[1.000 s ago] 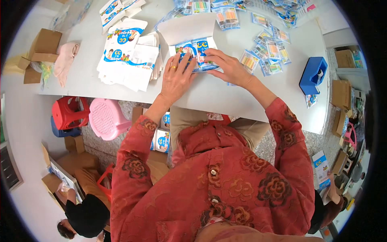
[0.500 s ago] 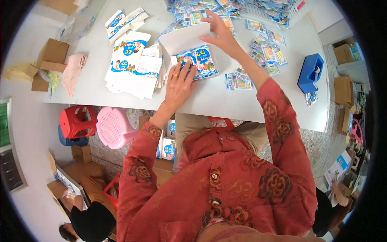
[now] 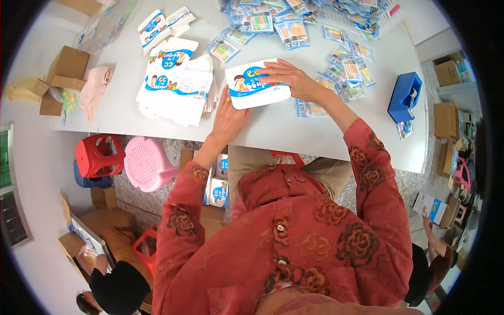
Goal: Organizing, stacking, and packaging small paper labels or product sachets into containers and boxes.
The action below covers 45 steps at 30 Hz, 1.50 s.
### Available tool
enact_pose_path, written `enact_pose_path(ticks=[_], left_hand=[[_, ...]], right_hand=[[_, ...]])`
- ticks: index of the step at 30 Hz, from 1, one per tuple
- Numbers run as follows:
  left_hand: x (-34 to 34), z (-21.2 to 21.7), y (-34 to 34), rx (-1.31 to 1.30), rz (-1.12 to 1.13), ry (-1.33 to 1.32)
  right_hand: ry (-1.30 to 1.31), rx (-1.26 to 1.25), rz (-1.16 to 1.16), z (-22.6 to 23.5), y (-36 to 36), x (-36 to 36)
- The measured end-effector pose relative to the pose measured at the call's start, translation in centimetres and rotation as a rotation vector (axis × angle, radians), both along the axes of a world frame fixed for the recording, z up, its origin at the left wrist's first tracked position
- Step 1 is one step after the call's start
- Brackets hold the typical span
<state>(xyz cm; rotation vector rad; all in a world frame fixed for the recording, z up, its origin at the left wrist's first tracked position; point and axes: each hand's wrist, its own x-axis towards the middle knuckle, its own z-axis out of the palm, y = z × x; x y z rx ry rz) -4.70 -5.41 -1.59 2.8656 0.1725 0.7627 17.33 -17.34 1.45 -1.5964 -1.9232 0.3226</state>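
A small white and blue carton [image 3: 247, 93] with a cartoon print lies in front of me on the table, its lid folded down over the top. My left hand [image 3: 231, 118] grips the carton's left side, its fingers mostly hidden by the box. From the right, my right hand [image 3: 296, 81] holds the lid, with its fingers stretched across the printed face. Flat unfolded cartons [image 3: 173, 100] lie stacked left of my left hand. Clear packets of coloured sticks [image 3: 292, 34] are heaped beyond the box, and more packets [image 3: 350, 71] lie to its right.
A blue tape dispenser [image 3: 405, 97] stands near the table's right edge. A pink cloth [image 3: 97, 92] lies at the left edge. Below are a pink stool [image 3: 147, 164], a red stool [image 3: 100, 155] and a box of packed cartons [image 3: 218, 191]. Other people [image 3: 118, 286] sit at both sides.
The raised lid has come down over the packets inside the carton. My right hand moved toward me with it, and my left hand shifted from the packets to the carton's side.
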Motion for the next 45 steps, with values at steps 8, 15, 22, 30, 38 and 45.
enact_pose_path(ticks=[8, 15, 22, 30, 38, 45], left_hand=[[-3.1, 2.6, -0.9, -0.153, 0.117, -0.264], [1.1, 5.8, 1.9, -0.198, -0.006, 0.068], [0.6, 6.7, 2.9, -0.211, -0.122, 0.154], [2.2, 7.6, 3.9, -0.092, -0.126, 0.044], [2.2, 7.7, 4.8, -0.059, -0.152, 0.040], [2.4, 6.9, 4.5, 0.043, -0.145, -0.007]], right_hand=[[0.027, 0.045, 0.005, -0.2, 0.0, 0.1], [0.156, 0.010, 0.002, -0.2, -0.2, 0.3], [0.248, 0.061, -0.159, 1.3, -0.5, -1.3], [0.280, 0.070, -0.119, 2.0, 0.5, 0.6], [0.646, -0.336, 0.023, 6.6, -1.1, 1.7], [-0.147, 0.094, -0.119, 3.6, 0.1, -0.7]])
